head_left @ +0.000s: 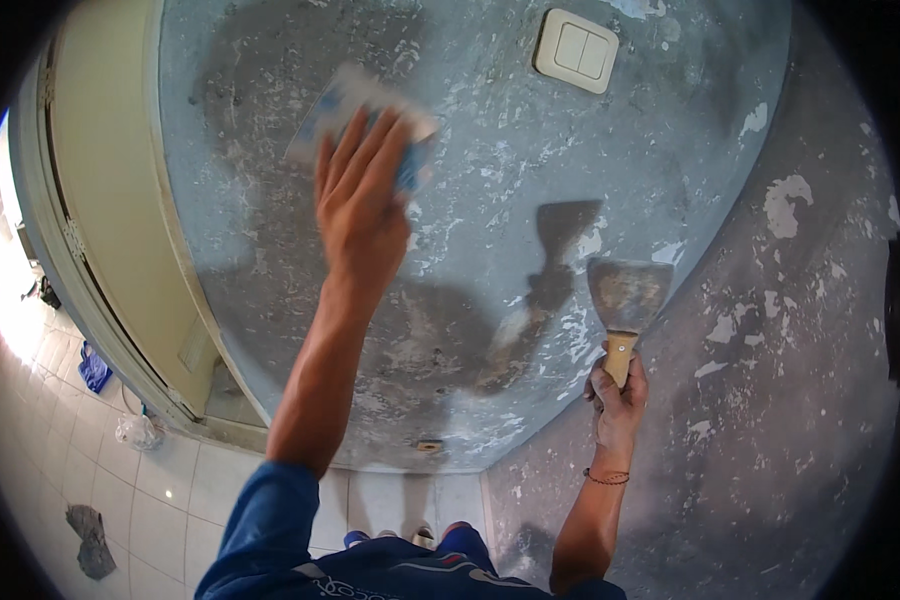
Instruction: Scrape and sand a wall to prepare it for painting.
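Observation:
My left hand point(363, 200) presses a flat, pale sheet with blue patches point(342, 97) against the grey, patchy wall point(480, 120). Its fingers lie together over the sheet, and motion blurs the sheet's edges, so I cannot tell its exact kind. Lower and to the right, my right hand point(618, 395) grips the wooden handle of a wide putty knife point(630, 295). The blade points up and is smeared with dried material. It stands in front of the wall near the corner, its shadow falling to the left.
A cream light switch point(577, 52) sits at the upper right of the wall. On the left is a pale door point(110, 150) in its frame. A second flaking wall point(770, 350) meets this one at right. A grey rag point(91, 542) and a clear plastic bag point(138, 432) lie on the tiled floor.

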Demonstrator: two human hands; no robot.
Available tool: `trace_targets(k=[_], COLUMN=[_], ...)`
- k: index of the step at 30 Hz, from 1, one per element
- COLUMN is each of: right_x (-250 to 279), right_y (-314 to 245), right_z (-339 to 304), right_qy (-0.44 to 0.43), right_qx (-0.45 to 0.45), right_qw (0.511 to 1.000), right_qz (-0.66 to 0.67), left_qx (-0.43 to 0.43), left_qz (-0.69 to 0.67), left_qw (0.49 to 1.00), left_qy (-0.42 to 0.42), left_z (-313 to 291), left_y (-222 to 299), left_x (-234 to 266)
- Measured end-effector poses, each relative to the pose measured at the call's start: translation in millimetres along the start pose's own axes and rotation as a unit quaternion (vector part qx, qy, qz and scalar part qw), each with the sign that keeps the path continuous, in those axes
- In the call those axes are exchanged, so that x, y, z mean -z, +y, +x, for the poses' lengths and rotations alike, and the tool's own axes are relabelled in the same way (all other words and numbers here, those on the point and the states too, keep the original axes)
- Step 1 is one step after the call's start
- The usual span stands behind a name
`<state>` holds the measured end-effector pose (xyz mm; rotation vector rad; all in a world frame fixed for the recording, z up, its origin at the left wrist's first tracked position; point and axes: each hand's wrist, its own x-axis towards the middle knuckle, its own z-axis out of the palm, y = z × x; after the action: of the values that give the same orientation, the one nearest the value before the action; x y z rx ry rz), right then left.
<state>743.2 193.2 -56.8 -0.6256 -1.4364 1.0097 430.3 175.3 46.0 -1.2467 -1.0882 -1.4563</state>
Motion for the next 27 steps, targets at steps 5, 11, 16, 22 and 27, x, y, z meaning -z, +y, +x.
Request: trace_targets(k=[5, 11, 16, 22, 27], right_x=[2.1, -2.6, -18.6, 7.4, 19.4], right_y=[10.3, -18.7, -45.3, -19.8, -19.1], right_z=[35.6, 103.6, 143.6, 149.1, 156.0], right_qy=[0.014, -0.077, -0.154, -0.187, -0.183], right_qx=[0.065, 0.088, 0.142, 0.175, 0.197], right_qw=[0.996, 0.988, 0.952, 0.96, 0.955], right_qz=[-0.054, -0.098, -0.225, -0.113, -0.126], left_qx=[-0.018, -0.004, -0.013, -0.036, 0.026], left_qz=[0.05, 0.071, 0.066, 0.06, 0.03], left_qw=[0.999, 0.997, 0.994, 0.995, 0.999], left_qy=[0.005, -0.012, -0.088, -0.078, -0.025], left_z=[44.0, 44.9, 5.1, 35.5, 19.0], left_y=[15.5, 17.2, 35.1, 27.8, 41.8], left_x=[-85.0, -120.8, -120.8, -117.1, -127.8])
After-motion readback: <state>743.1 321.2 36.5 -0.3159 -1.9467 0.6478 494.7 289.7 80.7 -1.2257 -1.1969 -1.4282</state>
